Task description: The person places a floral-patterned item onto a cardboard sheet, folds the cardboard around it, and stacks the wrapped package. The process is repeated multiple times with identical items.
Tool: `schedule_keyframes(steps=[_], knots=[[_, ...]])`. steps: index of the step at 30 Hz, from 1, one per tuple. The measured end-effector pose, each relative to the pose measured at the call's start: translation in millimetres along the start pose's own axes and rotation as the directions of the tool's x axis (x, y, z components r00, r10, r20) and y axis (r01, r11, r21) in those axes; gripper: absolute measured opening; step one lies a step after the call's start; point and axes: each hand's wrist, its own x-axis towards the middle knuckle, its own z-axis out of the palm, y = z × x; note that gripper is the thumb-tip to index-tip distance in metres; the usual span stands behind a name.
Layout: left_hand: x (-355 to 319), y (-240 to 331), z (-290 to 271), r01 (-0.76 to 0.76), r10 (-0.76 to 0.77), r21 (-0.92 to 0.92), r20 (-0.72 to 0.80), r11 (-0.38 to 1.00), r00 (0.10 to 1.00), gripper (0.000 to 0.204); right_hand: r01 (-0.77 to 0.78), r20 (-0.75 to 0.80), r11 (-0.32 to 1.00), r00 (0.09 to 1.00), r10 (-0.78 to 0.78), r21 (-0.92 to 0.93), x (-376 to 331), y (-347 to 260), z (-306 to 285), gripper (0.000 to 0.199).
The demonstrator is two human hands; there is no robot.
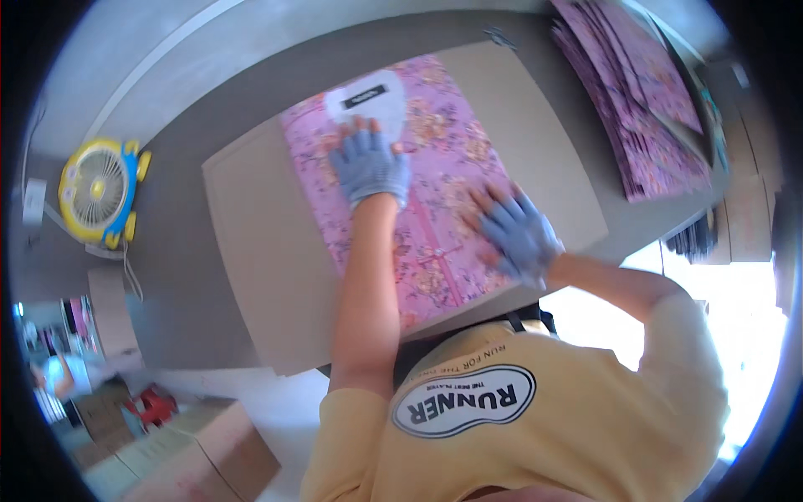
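A flat pink piece with a floral pattern (pixel 452 176) lies on a large sheet of brown cardboard (pixel 259 243). Near its far edge is a pale rounded panel (pixel 391 99) with a small black label. A darker pink band runs down its near half. My left hand (pixel 370 163), in a grey-blue glove with bare fingertips, rests flat just below the label, fingers spread. Lower on the right side, my right hand (pixel 514 234) wears the same kind of glove and lies with its fingers apart on the pink surface. Neither hand grips anything.
Several similar pink floral pieces (pixel 627 100) are stacked at the table's far right. A yellow and blue fan (pixel 99 191) stands at the left. Cardboard boxes (pixel 209 448) sit at the lower left, where another person (pixel 63 376) is partly visible.
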Motion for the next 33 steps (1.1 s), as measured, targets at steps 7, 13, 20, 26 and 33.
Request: schedule_keyframes(steps=[7, 13, 20, 26, 33], knots=[[5.0, 17.8, 21.2, -0.051, -0.075, -0.298, -0.397, 0.953, 0.915, 0.038, -0.016, 0.211, 0.999, 0.977, 0.006, 0.046, -29.6, -29.2, -8.2, 0.063], [-1.4, 37.9, 19.8, 0.103, -0.089, -0.146, 0.102, 0.984, 0.991, 0.068, 0.067, -0.170, 0.997, 0.984, -0.058, 0.043, 78.1, 71.5, 34.5, 0.056], [0.6, 33.7, -1.9, 0.103, -0.081, -0.168, 0.135, 0.980, 0.988, 0.068, 0.246, -0.242, 0.966, 0.935, -0.257, -0.076, 244.7, 145.5, 35.1, 0.055], [6.1, 33.2, -8.8, 0.105, -0.077, -0.221, 0.135, 0.970, 0.988, 0.068, 0.172, -0.234, 0.948, 0.966, -0.109, 0.267, 317.8, 163.6, 33.8, 0.061], [-0.4, 31.2, -1.4, 0.147, -0.114, -0.295, 0.126, 0.944, 0.985, 0.062, 0.162, -0.341, 0.950, 0.938, -0.065, 0.266, 331.1, 168.8, 29.9, 0.059]])
